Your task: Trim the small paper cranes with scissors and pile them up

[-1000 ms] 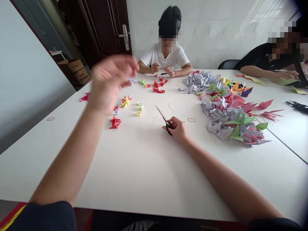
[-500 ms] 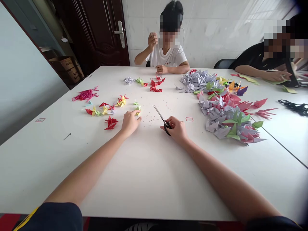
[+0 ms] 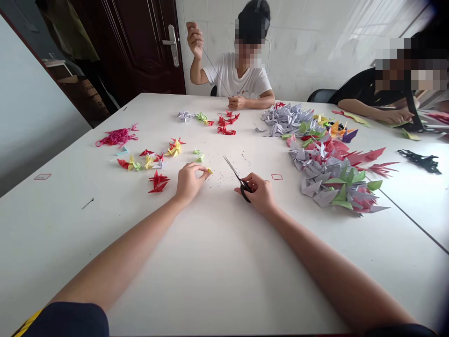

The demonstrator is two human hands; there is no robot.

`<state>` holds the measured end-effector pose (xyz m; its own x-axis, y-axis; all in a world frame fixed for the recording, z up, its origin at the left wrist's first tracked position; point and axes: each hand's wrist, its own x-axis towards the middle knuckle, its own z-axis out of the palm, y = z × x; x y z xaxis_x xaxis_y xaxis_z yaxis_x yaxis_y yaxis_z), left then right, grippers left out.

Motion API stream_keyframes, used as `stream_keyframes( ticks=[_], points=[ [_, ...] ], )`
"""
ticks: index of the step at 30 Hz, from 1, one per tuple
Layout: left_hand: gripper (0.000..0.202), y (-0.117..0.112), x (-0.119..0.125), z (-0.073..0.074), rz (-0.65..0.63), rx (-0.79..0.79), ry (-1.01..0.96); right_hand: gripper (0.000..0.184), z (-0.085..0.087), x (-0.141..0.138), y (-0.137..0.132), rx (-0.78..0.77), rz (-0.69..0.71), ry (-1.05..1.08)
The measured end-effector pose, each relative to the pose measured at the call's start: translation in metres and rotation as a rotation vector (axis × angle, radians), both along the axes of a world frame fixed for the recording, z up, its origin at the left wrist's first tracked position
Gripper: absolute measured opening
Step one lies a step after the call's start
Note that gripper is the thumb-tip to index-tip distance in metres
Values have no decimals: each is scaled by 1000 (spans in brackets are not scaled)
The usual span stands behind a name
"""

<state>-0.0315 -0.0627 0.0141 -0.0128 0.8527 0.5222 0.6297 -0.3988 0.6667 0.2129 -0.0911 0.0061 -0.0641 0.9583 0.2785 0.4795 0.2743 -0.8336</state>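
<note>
The left hand [image 3: 188, 183] has its fingertips pressed together on a tiny yellow origami crane [image 3: 209, 171], at the hand's 2 o'clock and partly hidden. The right hand [image 3: 254, 193] curls around black-handled scissors [image 3: 237, 178], covering the finger loops.

Place: an indoor workroom for paper craft
Walls: glossy white tiles [image 3: 301, 51]
Door: dark wooden door [image 3: 140, 47] with a metal lever handle [image 3: 171, 44]
Furniture: long white counter [image 3: 224, 281], black chair [image 3: 320, 96]
Storage: cardboard boxes [image 3: 86, 105] left of the door
Signs of work: heaps of folded paper cranes [image 3: 326, 164]; two seated co-workers [image 3: 238, 77] [image 3: 368, 89]
</note>
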Motion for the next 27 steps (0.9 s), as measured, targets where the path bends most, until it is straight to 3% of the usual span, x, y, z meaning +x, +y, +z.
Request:
stream_keyframes(
  ticks=[5,9,16,27],
  points=[
    [3,-2,0,-1,8,37,17,33,1,0,-2,1,20,11],
    [6,-3,-1,0,-27,66,139,33,-1,0,-2,0,36,-4],
    [29,-11,4,8,-50,23,364,30,-7,0,-1,44,90,-93],
    [20,4,-2,-2,-277,-135,181,30,-7,0,-1,42,92,-100]
  ],
)
